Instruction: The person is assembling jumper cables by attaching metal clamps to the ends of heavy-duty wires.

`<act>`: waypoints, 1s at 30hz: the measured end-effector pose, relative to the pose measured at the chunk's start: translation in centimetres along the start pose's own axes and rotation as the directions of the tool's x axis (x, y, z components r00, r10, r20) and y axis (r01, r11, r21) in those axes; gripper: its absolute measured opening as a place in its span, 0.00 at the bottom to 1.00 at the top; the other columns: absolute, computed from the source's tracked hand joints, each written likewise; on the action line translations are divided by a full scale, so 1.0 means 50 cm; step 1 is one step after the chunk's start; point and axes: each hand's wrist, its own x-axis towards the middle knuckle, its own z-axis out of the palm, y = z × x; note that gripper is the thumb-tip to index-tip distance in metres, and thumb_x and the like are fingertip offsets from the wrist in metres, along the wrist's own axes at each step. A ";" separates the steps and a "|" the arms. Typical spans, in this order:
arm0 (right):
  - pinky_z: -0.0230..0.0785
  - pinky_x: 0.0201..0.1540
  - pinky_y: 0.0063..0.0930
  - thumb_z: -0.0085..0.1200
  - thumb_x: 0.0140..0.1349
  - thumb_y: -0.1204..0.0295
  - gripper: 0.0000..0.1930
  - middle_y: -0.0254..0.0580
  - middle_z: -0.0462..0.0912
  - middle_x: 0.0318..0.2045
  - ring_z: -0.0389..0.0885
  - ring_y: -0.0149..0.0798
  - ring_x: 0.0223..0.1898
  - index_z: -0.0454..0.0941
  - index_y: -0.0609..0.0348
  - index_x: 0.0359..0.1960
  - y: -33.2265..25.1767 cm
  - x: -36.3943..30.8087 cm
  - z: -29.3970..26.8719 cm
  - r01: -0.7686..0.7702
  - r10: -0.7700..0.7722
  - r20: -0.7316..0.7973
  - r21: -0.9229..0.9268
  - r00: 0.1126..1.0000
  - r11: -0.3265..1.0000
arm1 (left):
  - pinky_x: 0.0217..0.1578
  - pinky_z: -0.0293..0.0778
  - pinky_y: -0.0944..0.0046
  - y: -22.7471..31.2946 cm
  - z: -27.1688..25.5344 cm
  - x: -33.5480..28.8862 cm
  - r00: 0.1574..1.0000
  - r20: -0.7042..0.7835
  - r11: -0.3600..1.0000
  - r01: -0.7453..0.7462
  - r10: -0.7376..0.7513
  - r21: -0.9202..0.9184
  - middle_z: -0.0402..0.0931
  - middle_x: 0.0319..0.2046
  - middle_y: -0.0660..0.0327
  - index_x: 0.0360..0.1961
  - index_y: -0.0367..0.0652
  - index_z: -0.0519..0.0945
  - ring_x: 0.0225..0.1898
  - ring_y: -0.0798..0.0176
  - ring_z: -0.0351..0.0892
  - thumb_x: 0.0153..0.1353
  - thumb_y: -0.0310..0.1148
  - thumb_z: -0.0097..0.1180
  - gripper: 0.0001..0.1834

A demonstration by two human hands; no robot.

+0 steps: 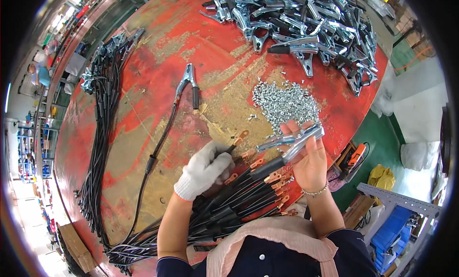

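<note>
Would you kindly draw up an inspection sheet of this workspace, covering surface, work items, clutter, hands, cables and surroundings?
Surface: red table, worn to tan patches.
Work items: clamp pile at the far right; fasteners heaped nearer; one cabled clamp lying near the middle.
Clutter: a few fasteners strayed from the heap.
Grip: gloved left hand on a cable; bare right hand holding a clamp.
Cables: black bundle along the left; another bunch, with copper lugs, before the person.
Surroundings: shelves at left; yellow bag and blue bins at right.
</note>
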 end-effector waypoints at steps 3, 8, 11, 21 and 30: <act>0.74 0.55 0.49 0.49 0.71 0.67 0.17 0.53 0.73 0.59 0.71 0.51 0.62 0.64 0.54 0.58 0.010 -0.007 0.025 0.009 -0.007 0.072 -0.031 0.997 0.999 | 0.35 0.75 0.66 -0.020 0.017 -0.005 0.989 0.035 0.972 -0.150 0.146 0.180 0.79 0.33 0.62 0.44 0.34 0.78 0.30 0.68 0.78 0.64 0.34 0.57 0.14; 0.75 0.55 0.43 0.53 0.69 0.65 0.20 0.59 0.73 0.57 0.75 0.50 0.58 0.62 0.57 0.57 0.012 -0.028 0.048 -0.008 0.023 0.119 -0.126 0.993 0.992 | 0.31 0.72 0.67 -0.022 0.047 -0.012 0.978 -0.030 0.906 -0.177 0.204 0.385 0.78 0.24 0.62 0.35 0.38 0.83 0.28 0.73 0.75 0.62 0.40 0.60 0.14; 0.69 0.61 0.57 0.49 0.70 0.63 0.19 0.63 0.74 0.55 0.71 0.60 0.62 0.61 0.58 0.56 0.006 -0.033 0.053 0.017 0.025 0.163 -0.251 0.986 0.968 | 0.31 0.72 0.67 -0.022 0.047 -0.014 0.984 -0.040 0.918 -0.148 0.174 0.368 0.79 0.23 0.62 0.35 0.39 0.83 0.28 0.73 0.75 0.62 0.40 0.60 0.14; 0.73 0.57 0.45 0.53 0.68 0.63 0.22 0.64 0.74 0.55 0.74 0.55 0.60 0.61 0.59 0.57 0.009 -0.034 0.067 0.024 0.023 0.175 -0.258 0.984 0.966 | 0.30 0.72 0.63 -0.028 0.044 -0.012 0.983 -0.028 0.901 -0.153 0.179 0.406 0.77 0.22 0.57 0.35 0.44 0.84 0.25 0.64 0.78 0.61 0.53 0.58 0.21; 0.71 0.58 0.52 0.49 0.70 0.63 0.20 0.66 0.74 0.54 0.73 0.58 0.60 0.60 0.60 0.57 0.007 -0.033 0.066 0.074 -0.014 0.195 -0.303 0.981 0.950 | 0.29 0.71 0.63 -0.027 0.045 -0.013 0.982 -0.026 0.909 -0.161 0.185 0.385 0.77 0.21 0.57 0.34 0.44 0.84 0.24 0.62 0.77 0.61 0.52 0.58 0.21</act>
